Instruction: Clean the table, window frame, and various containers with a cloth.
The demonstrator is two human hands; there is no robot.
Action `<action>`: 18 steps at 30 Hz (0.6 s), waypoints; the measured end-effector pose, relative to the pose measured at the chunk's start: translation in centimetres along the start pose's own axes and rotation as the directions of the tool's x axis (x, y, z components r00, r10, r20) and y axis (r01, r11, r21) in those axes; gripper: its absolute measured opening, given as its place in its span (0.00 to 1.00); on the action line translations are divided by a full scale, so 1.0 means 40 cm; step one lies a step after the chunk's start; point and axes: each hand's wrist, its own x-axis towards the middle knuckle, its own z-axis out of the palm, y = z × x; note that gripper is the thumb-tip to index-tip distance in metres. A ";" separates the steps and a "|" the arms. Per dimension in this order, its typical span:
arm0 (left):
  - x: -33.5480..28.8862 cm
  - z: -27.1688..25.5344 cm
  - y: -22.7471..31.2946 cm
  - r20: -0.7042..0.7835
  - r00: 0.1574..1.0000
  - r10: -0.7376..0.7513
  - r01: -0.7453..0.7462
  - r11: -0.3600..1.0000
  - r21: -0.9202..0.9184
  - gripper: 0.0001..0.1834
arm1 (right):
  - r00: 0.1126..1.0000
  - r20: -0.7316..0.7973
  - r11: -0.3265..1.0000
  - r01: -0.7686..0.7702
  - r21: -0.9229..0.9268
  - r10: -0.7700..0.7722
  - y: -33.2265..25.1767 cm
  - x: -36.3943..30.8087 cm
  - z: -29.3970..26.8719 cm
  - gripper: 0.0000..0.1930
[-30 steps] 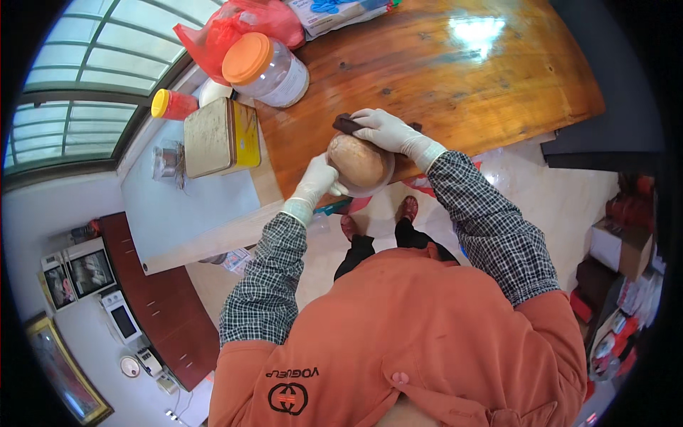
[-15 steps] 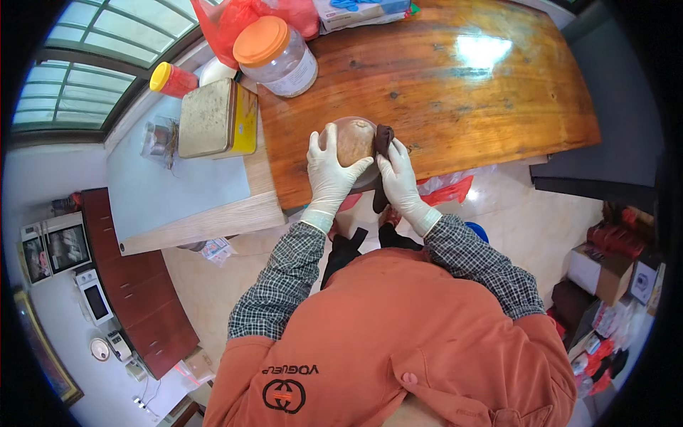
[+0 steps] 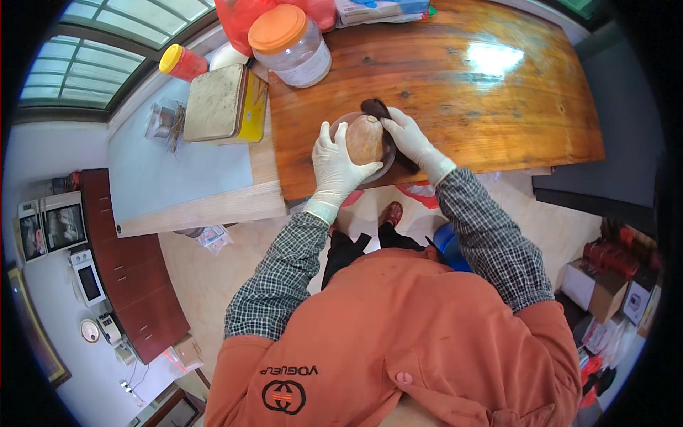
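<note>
A tan, rounded squash (image 3: 365,139), with a small pale stem scar at its far end, sits in a clear round bowl (image 3: 386,165) by the near edge of the wooden table. My left hand (image 3: 339,162), in a white glove, curves round its left side, the thumb across the near end and the fingers spread along the bowl's rim. On the other side my gloved right hand (image 3: 411,136) grips a folded dark brown cloth (image 3: 375,108) with its fingertips against the squash's far right side. The cloth's loose end hangs beneath this hand, along the bowl.
A clear jar with an orange lid (image 3: 292,53), a yellow tin (image 3: 226,105), a red jar with a yellow cap (image 3: 183,62) and a red plastic bag (image 3: 238,21) stand at the far left. Below the table edge is a blue bucket (image 3: 449,249).
My right hand has moved with the cloth away from me, up the squash's right side to its far end. The squash appears slightly turned, while my left hand stays round it.
</note>
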 end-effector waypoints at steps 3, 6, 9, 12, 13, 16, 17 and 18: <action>0.005 0.015 -0.004 -0.038 0.999 -0.021 0.018 0.998 -0.058 0.53 | 0.965 -0.238 0.993 0.114 0.011 -0.108 0.035 -0.074 0.039 0.18; 0.003 0.023 -0.007 -0.077 0.997 -0.030 0.022 0.995 -0.100 0.52 | 0.913 -0.273 0.880 0.159 -0.449 -0.304 0.052 -0.166 0.094 0.20; -0.001 0.008 0.022 -0.032 0.999 -0.040 0.036 0.993 -0.117 0.50 | 0.897 -0.328 0.891 0.135 -0.434 -0.296 0.059 -0.237 0.115 0.21; -0.009 0.000 0.017 -0.013 0.998 -0.060 0.057 0.990 -0.126 0.48 | 0.936 -0.276 0.920 0.104 -0.377 -0.218 0.055 -0.304 0.128 0.20; -0.009 0.000 0.016 -0.028 0.998 -0.048 0.044 0.990 -0.131 0.48 | 0.936 -0.274 0.919 0.106 -0.379 -0.221 0.055 -0.300 0.127 0.20; -0.005 0.002 0.009 -0.004 1.000 -0.010 0.009 0.993 -0.121 0.48 | 0.916 -0.326 0.941 0.131 -0.313 -0.235 0.069 -0.250 0.108 0.20; -0.002 0.007 0.007 -0.002 1.000 -0.009 0.009 0.993 -0.121 0.48 | 0.894 -0.347 0.946 0.199 -0.257 -0.283 0.075 -0.205 0.095 0.20; 0.002 0.015 0.003 -0.023 0.999 0.022 -0.025 0.993 -0.114 0.48 | 0.905 -0.321 0.948 0.206 -0.242 -0.279 0.080 -0.162 0.074 0.20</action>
